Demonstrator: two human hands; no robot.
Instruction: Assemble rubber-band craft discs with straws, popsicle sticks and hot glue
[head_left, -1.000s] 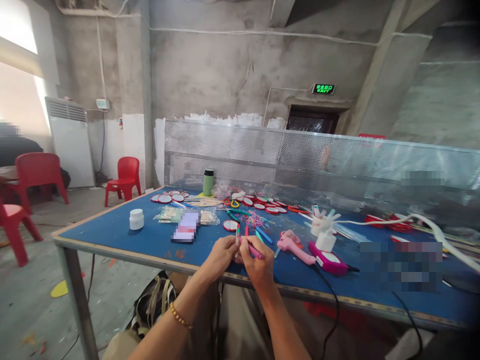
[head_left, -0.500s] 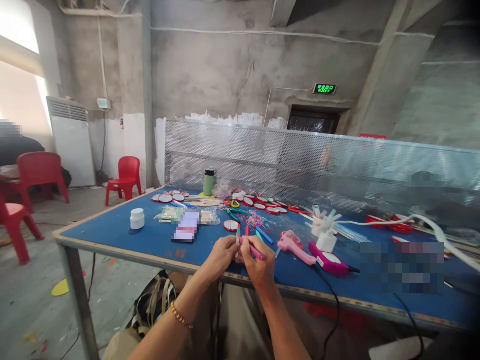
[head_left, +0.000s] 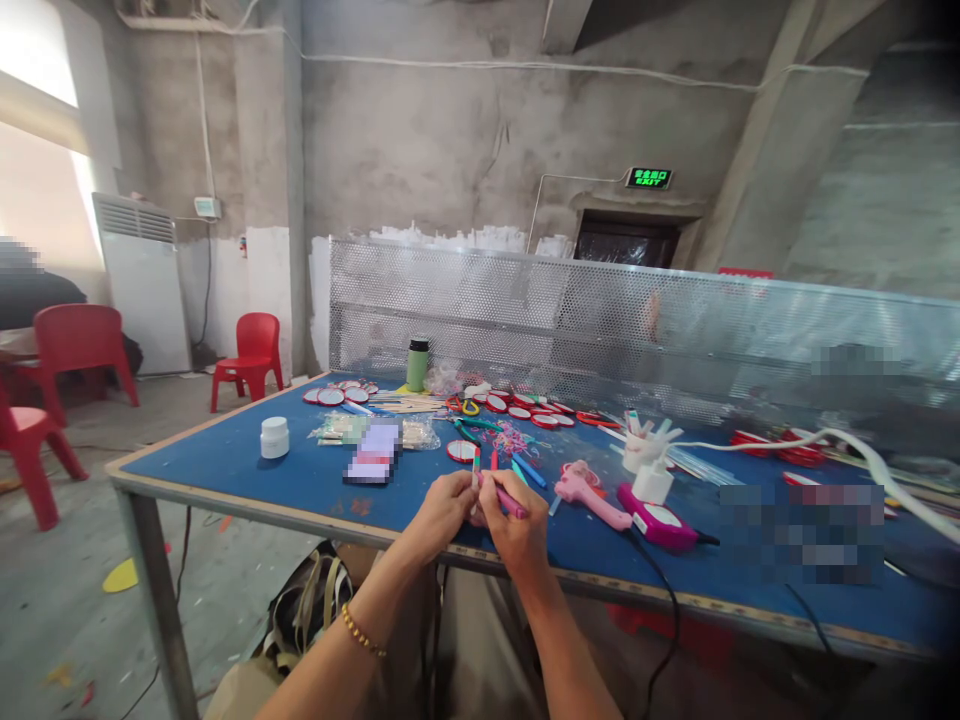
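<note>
Right at the near edge of the blue-topped metal table (head_left: 225, 470), the left hand (head_left: 442, 512) has its fingers (head_left: 459, 490) pinched shut on a thin red, white and green striped stick (head_left: 476, 464), keeping it upright so its upper end stands clear for working on. The right hand (head_left: 514, 525) is closed in a writing grip on a slim pink pen-like tool (head_left: 511, 502), whose tip meets the stick close to the left fingertips; held so near together, the hands steady one another. Both wrists hang just past the table's edge, so the work sits low and close to the body.

Just beyond lie loose coloured sticks (head_left: 525, 468), near enough to pick from. To the right, a pink glue gun (head_left: 589, 494) rests on its side beside a magenta device (head_left: 656, 522) with a black cable, and behind them a white cup of sticks (head_left: 643, 447). Farther back are red-rimmed round discs (head_left: 525, 408), a green bottle (head_left: 417, 364) and a small white jar (head_left: 274, 437).
</note>
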